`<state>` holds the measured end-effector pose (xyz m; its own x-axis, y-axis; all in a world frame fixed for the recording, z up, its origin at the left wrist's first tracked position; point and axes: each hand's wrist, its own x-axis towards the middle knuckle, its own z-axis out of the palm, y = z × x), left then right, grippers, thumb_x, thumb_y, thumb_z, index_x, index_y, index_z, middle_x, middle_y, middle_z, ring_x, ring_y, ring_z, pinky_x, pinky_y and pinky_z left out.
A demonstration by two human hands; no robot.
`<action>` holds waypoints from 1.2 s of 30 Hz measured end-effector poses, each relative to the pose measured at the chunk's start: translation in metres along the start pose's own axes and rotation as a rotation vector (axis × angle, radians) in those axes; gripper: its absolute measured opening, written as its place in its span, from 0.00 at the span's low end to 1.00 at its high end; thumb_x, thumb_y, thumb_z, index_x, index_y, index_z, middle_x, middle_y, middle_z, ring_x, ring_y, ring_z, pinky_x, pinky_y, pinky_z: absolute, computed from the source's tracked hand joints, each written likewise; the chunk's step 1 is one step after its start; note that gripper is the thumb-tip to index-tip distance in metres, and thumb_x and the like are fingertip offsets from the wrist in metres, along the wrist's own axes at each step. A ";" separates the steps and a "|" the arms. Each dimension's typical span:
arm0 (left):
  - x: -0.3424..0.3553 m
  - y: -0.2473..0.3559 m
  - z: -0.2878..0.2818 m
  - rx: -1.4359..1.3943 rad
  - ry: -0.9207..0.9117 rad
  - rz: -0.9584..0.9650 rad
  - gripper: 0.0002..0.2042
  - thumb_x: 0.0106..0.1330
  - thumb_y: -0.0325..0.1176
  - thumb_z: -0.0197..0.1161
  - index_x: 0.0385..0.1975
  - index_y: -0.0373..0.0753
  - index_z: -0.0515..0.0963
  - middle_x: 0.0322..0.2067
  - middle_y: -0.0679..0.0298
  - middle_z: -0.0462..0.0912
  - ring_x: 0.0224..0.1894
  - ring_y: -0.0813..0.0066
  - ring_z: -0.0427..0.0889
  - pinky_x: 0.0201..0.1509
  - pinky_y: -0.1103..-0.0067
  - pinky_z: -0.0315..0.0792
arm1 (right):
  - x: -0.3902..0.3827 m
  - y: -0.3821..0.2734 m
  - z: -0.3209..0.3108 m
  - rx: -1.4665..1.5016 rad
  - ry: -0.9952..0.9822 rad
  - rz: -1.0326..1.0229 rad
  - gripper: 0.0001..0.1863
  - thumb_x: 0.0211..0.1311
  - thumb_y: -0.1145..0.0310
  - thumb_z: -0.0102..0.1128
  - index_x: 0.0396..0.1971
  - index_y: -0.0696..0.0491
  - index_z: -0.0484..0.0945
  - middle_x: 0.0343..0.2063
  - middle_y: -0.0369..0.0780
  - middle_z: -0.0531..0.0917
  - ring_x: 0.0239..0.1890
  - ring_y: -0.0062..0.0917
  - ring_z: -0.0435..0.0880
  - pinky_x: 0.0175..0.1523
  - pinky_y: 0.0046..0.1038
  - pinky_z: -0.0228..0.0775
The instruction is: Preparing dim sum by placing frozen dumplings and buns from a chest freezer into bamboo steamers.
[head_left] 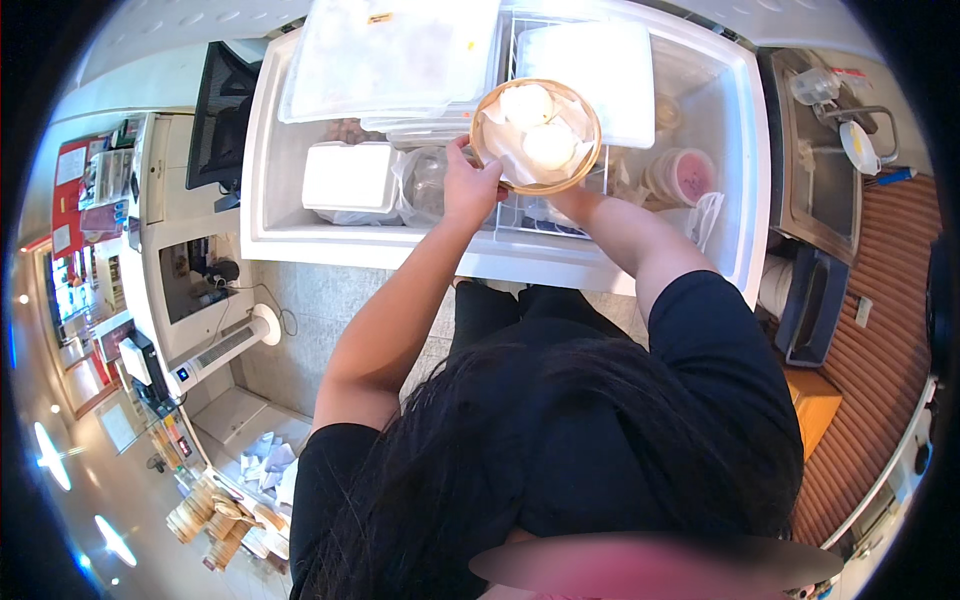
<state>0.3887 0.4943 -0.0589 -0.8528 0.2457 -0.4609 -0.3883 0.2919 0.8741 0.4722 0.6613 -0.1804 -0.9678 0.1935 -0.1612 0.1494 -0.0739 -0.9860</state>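
A round bamboo steamer basket (596, 150) lined with white paper is held over the open chest freezer (340, 246). In it lie pale round buns (549, 147). My left hand (472, 184) is closed on the basket's left rim, thumb toward the near side. My right hand (570, 200) goes under the basket's near right edge, so its fingers are hidden; whether it grips the basket cannot be told. Beneath the basket are a white wire rack (540, 222) and a white flat lid or box (620, 85).
Translucent flat containers (390, 60) are stacked at the freezer's far left. Nearer stand a white lidded box (350, 178) and a clear plastic bag (425, 185). Round tubs (690, 176) sit at the right. A metal sink (825, 190) adjoins the freezer's right side; a dark monitor (215, 120) stands left.
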 end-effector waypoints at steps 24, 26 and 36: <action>-0.042 -0.002 -0.032 0.201 -0.027 0.119 0.32 0.57 0.28 0.68 0.63 0.31 0.65 0.28 0.51 0.84 0.22 0.62 0.87 0.26 0.69 0.82 | -0.038 -0.179 -0.006 -0.798 -0.091 -0.246 0.22 0.72 0.60 0.61 0.58 0.59 0.76 0.50 0.54 0.80 0.56 0.51 0.79 0.61 0.46 0.70; -0.054 -0.003 -0.042 0.234 -0.004 0.145 0.31 0.57 0.28 0.67 0.63 0.31 0.66 0.29 0.50 0.85 0.22 0.61 0.88 0.27 0.69 0.82 | -0.023 -0.174 0.030 -0.832 -0.160 -0.186 0.22 0.71 0.59 0.62 0.56 0.59 0.78 0.49 0.54 0.81 0.55 0.50 0.80 0.60 0.46 0.71; -0.132 -0.022 -0.164 0.236 0.136 0.005 0.34 0.59 0.26 0.66 0.68 0.37 0.64 0.42 0.48 0.85 0.27 0.66 0.89 0.27 0.73 0.85 | -0.063 -0.181 0.170 -1.135 -0.151 -0.708 0.19 0.63 0.59 0.69 0.52 0.48 0.86 0.39 0.39 0.82 0.47 0.38 0.79 0.54 0.42 0.71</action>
<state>0.4524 0.3037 0.0081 -0.8997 0.1260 -0.4178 -0.3053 0.5026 0.8088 0.4719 0.4962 0.0158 -0.9081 -0.2614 0.3272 -0.3749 0.8555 -0.3572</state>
